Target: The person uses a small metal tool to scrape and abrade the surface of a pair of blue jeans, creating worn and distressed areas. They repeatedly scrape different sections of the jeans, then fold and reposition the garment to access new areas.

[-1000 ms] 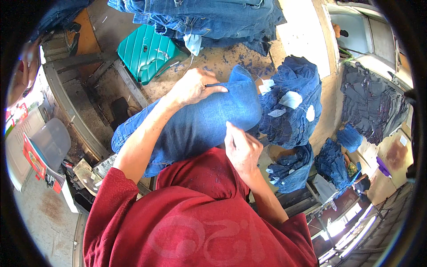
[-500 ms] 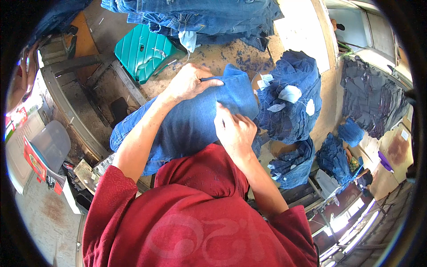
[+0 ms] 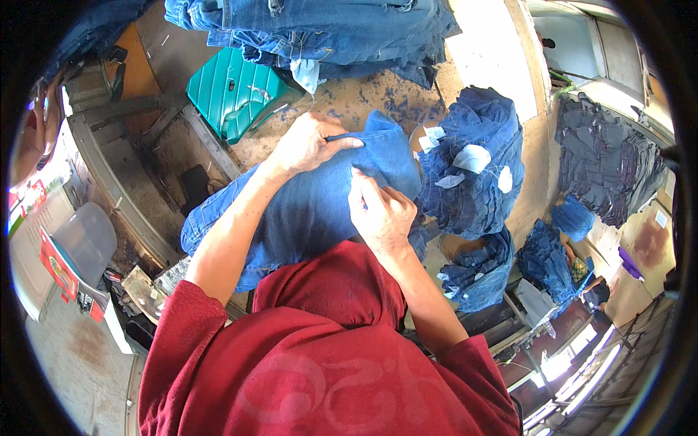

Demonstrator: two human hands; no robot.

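A blue denim garment [image 3: 305, 203] lies spread across my lap, one end reaching out past my left forearm. My left hand [image 3: 309, 142] pinches a folded edge of it between thumb and fingers at the far side. Close by on the right, my right hand [image 3: 382, 214] is curled over the cloth with its fingers drawn in. A tiny dark tip pokes out by its thumb and forefinger; what it belongs to is hidden in the hand.
Ahead is a thick stack of jeans [image 3: 327, 33], with a green plastic stool [image 3: 233, 91] below it. To the right stand a denim bundle with pale patches [image 3: 472, 189], a smaller denim heap [image 3: 483, 272] and dark folded garments [image 3: 607, 156]. A grey chair [image 3: 87, 232] is at left.
Both hands keep nearly the same place and hold on the denim. The whole view has shifted very slightly; nothing has been taken up or let go.
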